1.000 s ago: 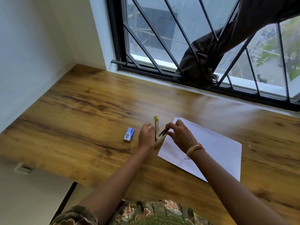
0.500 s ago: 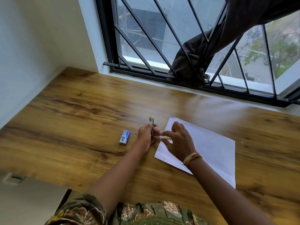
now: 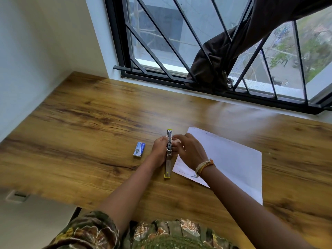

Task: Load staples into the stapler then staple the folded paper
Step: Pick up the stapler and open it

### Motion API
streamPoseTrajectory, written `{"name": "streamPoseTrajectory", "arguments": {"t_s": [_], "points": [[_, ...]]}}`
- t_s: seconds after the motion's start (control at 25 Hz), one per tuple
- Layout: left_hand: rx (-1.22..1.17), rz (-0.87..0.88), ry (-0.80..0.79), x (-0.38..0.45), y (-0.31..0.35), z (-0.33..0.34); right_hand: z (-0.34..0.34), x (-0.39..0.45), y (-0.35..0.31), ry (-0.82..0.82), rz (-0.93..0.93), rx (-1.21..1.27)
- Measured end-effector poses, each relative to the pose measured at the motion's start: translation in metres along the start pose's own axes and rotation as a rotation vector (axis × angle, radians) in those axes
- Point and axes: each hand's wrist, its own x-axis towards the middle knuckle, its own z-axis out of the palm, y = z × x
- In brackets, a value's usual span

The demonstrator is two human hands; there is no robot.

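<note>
A small yellow and metal stapler (image 3: 168,159) lies swung fully open in a straight line on the wooden desk (image 3: 89,126). My left hand (image 3: 159,150) grips its middle from the left. My right hand (image 3: 188,151) presses in from the right at the stapler's upper half, fingers pinched at the metal channel; what they hold is hidden. A small blue staple box (image 3: 139,149) lies just left of my left hand. The white folded paper (image 3: 228,160) lies to the right, partly under my right wrist.
A barred window (image 3: 179,51) runs along the desk's far edge, with a dark cloth (image 3: 224,58) hung through the bars. A white wall (image 3: 36,51) borders the desk on the left. The desk's near edge is at my body.
The stapler has gone from standing upright in my left hand to lying opened flat along the desk. My right hand has moved closer onto it. The view has shifted slightly.
</note>
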Motion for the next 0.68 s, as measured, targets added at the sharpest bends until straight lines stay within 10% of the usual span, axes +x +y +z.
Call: {"name": "streamPoseTrajectory", "arguments": {"t_s": [0.4,0.68], "points": [[0.054,0.037,-0.061,0.004,-0.005,-0.005,-0.006,0.021,0.005,-0.141,-0.086,-0.333],[0.16,0.128,-0.006,-0.001,-0.008,-0.003,-0.002,0.034,0.004,-0.154,0.002,-0.119]]}}
